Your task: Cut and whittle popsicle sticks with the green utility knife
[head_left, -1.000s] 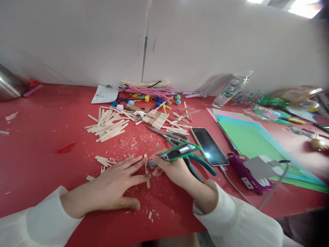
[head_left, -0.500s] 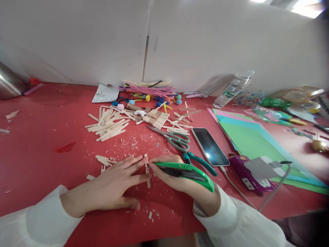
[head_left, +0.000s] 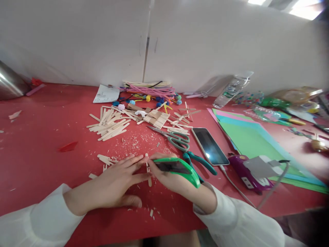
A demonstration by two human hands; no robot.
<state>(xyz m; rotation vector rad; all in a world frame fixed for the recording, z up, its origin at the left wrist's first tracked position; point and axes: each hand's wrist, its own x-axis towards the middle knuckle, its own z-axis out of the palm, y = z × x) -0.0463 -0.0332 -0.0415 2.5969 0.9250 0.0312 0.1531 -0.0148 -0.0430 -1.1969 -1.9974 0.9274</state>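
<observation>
My left hand (head_left: 115, 183) lies over the red table with its fingers spread, and its fingertips press on a wooden craft stick (head_left: 150, 181). That stick points away from me, flat on the tabletop. A green utility knife (head_left: 192, 174) is gripped in my right hand (head_left: 171, 181). Its front end meets the middle of the stick, though the fingers hide the blade tip. Several cut stick pieces (head_left: 104, 159) lie just beyond my left hand, partly covered by it. Small wood shavings (head_left: 136, 143) are scattered around.
Beyond my hands lie scissors (head_left: 178, 140), teal-handled pliers (head_left: 203, 163) and a pile of craft sticks (head_left: 110, 123). A phone (head_left: 209, 145) on a cable, a purple box (head_left: 248, 171) and coloured paper (head_left: 252, 137) are to the right. A plastic bottle (head_left: 230, 92) leans near the white cabinet (head_left: 200, 41).
The utility knife has tilted in my right hand, its rear end swinging a little left and toward the wrist. My left hand stays on the stick. The view has shifted slightly.
</observation>
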